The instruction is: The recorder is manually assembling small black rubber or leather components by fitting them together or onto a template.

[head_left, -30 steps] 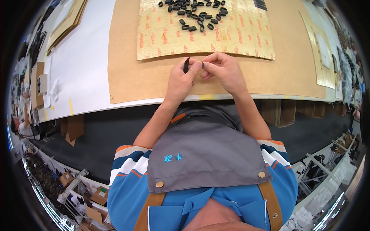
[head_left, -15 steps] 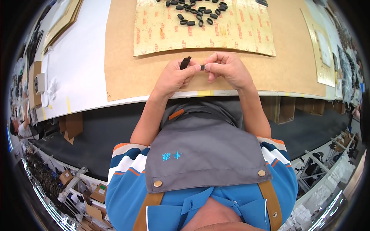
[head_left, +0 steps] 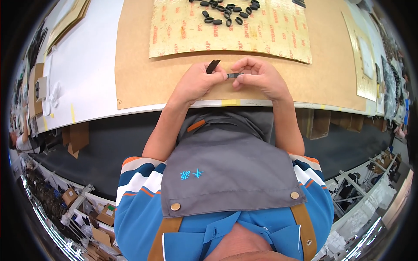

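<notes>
Over the near part of the brown sheet, my left hand (head_left: 198,82) pinches a narrow black strap (head_left: 213,66), whose loose end sticks up between thumb and fingers. A short dark length spans the small gap to my right hand (head_left: 264,80), where thumb and forefinger close on its other end. Whether this length and the raised end are one piece is hidden by my left fingers. Farther off, several small black oval loops (head_left: 217,21) lie in a loose heap on a yellowish printed board (head_left: 183,45).
The brown sheet (head_left: 135,82) covers the middle of a white table (head_left: 93,82). At the left stand a small open carton (head_left: 41,89) and crumpled clear plastic (head_left: 54,93). A flat panel (head_left: 361,61) lies at the right. Cardboard boxes (head_left: 315,124) sit under the table edge.
My hands have drawn slightly apart, and a longer piece of the dark strap shows between them. The raised strap end leans a little more to the right.
</notes>
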Action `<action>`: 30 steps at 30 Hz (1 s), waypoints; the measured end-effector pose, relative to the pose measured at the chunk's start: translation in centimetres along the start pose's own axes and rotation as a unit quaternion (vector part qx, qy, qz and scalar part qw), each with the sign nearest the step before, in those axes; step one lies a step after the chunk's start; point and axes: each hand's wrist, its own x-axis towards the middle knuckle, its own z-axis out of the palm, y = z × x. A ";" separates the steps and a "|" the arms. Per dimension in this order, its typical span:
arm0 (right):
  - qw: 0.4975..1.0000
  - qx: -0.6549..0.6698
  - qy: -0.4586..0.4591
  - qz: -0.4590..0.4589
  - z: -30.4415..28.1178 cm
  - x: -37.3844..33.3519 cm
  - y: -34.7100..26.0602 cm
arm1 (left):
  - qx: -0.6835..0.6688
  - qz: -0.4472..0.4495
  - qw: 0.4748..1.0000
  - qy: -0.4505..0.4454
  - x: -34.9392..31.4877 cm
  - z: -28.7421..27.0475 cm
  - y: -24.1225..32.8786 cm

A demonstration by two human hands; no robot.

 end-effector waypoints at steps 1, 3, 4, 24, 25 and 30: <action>1.000 0.011 -0.008 -0.004 -0.5 -0.2 0.1 | 0.001 -0.001 1.000 0.004 0.0 0.1 0.0; 1.000 0.022 -0.017 -0.007 -1.2 -0.2 0.6 | 0.000 -0.002 1.000 0.008 -0.1 0.1 0.1; 0.998 0.042 -0.043 -0.016 -1.6 -0.1 0.9 | -0.003 -0.004 1.000 0.008 -0.1 0.1 0.2; 1.000 0.004 0.015 0.013 0.2 0.1 0.0 | 0.050 -0.004 0.998 0.029 0.0 0.6 0.5; 1.000 0.001 0.020 0.009 0.3 0.2 0.1 | 0.055 0.001 0.998 0.028 0.0 0.6 0.5; 1.000 -0.005 0.027 0.007 0.3 0.4 0.3 | 0.053 0.002 0.998 0.028 0.0 0.5 0.4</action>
